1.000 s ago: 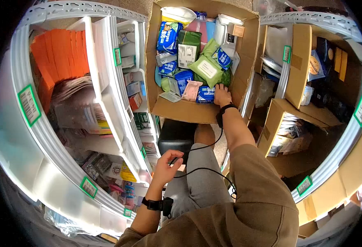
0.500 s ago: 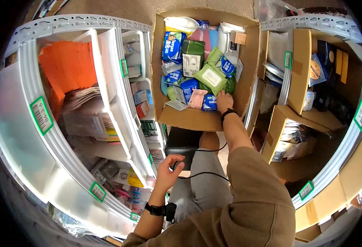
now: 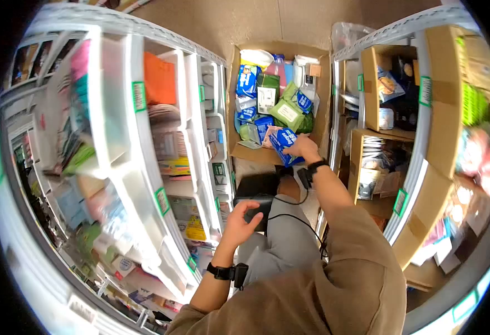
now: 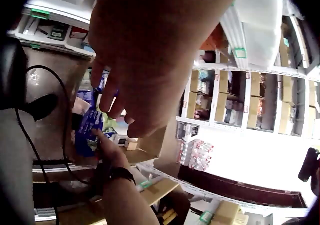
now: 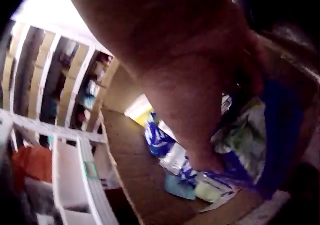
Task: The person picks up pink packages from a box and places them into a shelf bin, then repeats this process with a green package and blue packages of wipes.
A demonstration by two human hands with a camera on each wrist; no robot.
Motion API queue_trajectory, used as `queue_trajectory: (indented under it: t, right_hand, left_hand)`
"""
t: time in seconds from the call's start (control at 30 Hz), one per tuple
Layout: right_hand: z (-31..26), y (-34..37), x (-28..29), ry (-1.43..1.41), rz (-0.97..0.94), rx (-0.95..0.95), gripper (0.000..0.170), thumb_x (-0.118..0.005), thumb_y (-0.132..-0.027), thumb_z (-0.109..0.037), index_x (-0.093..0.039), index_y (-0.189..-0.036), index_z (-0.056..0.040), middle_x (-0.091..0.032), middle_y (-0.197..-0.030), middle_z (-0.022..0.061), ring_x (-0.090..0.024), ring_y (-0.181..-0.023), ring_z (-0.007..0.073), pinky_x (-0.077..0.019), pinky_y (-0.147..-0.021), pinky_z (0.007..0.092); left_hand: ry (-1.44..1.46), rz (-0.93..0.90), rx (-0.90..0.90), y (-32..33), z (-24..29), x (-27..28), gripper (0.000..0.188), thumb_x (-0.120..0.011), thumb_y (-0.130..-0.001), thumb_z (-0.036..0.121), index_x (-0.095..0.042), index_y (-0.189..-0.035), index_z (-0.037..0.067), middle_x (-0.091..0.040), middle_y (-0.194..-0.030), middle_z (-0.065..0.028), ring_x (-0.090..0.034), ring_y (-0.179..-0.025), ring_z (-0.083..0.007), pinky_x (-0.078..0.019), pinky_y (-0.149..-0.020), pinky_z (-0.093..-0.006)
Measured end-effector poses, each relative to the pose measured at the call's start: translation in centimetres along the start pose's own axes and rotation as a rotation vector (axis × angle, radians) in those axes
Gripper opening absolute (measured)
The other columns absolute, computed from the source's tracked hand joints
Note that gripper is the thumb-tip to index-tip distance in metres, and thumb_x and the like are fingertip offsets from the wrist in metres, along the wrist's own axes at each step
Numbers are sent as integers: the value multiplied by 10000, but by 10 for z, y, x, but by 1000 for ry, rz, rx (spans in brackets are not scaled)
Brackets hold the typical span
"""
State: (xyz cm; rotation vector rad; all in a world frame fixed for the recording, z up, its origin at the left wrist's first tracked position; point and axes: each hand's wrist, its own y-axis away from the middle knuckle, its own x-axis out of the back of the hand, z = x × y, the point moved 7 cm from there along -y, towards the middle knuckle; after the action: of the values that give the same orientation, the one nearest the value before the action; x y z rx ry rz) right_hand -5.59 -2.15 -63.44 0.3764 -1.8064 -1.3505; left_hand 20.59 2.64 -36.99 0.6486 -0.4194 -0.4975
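My right hand (image 3: 305,147) grips a blue wet-wipes pack (image 3: 283,144) with white lettering, lifted over the near edge of a cardboard box (image 3: 324,111). In the left wrist view the same blue pack (image 4: 90,127) hangs tilted from the right hand (image 4: 111,152). In the right wrist view the hand (image 5: 185,90) covers much of the box's contents. My left hand (image 3: 241,224) holds nothing, fingers loosely bent and thumb apart, above the lap beside a black stool (image 3: 254,187). Inside the box lie a green wipes pack (image 3: 287,113), a pink pack partly covered, and several blue packs.
White shelf bins (image 3: 161,139) stand along the left, with orange packets (image 3: 159,78) in one. Cardboard bins (image 3: 367,167) with small goods line the right rack. A black cable (image 3: 289,216) runs across the lap between the wrists.
My right hand has taken the blue pack from the box's near right corner and raised it toward me. The left hand keeps its loose pose. The head view has shifted, showing more shelving.
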Motion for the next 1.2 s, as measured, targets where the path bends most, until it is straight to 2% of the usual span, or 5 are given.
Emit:
queue_trajectory:
  t: [0.47, 0.6, 0.8, 0.93, 1.2]
  right_hand:
    - [-94, 494, 34, -770, 399, 914, 732, -781, -756, -543, -465, -1089, 28, -619, -959, 152, -616, -894, 252, -495, -833, 373]
    - [-82, 588, 14, -1002, 267, 1179, 282, -572, -995, -307, -485, -972, -40, -607, -827, 50, -549, -596, 79, -460, -574, 238]
    - [-13, 640, 36, -1227, 701, 1110, 345, -645, -947, -345, -499, -1035, -45, -607, -864, 40, -596, -748, 89, -519, -647, 246]
    - [3, 646, 48, -1066, 595, 1117, 647, -678, -909, -385, -381, -1346, -11, -484, -1341, 214, -503, -1219, 271, -449, -992, 412]
    - [33, 590, 122, -1206, 378, 966, 535, -679, -924, -358, -439, -1305, -68, -561, -1128, 81, -534, -1063, 149, -461, -904, 290]
  left_hand:
    - [254, 474, -764, 196, 103, 74, 1249, -972, -510, 244, -220, -1482, 20, -387, -1428, -163, -422, -1310, -272, -359, -1103, -412]
    - [721, 237, -884, 259, 112, 100, 1063, -887, -651, 379, -302, -1447, -13, -481, -1363, -172, -506, -1247, -259, -404, -1072, -388]
    - [1037, -228, -859, 297, 115, 78, 993, -736, -758, 569, -313, -1459, 5, -468, -1413, -181, -506, -1271, -293, -413, -1076, -405]
    - [1112, -268, -667, 282, 124, 52, 665, -520, -939, 546, -501, -1337, 13, -603, -1274, -162, -606, -1150, -273, -483, -997, -405]
    - [1034, -258, -314, 192, 202, -5, 598, -440, -977, 559, -601, -1182, 21, -690, -1105, -130, -680, -977, -234, -533, -899, -372]
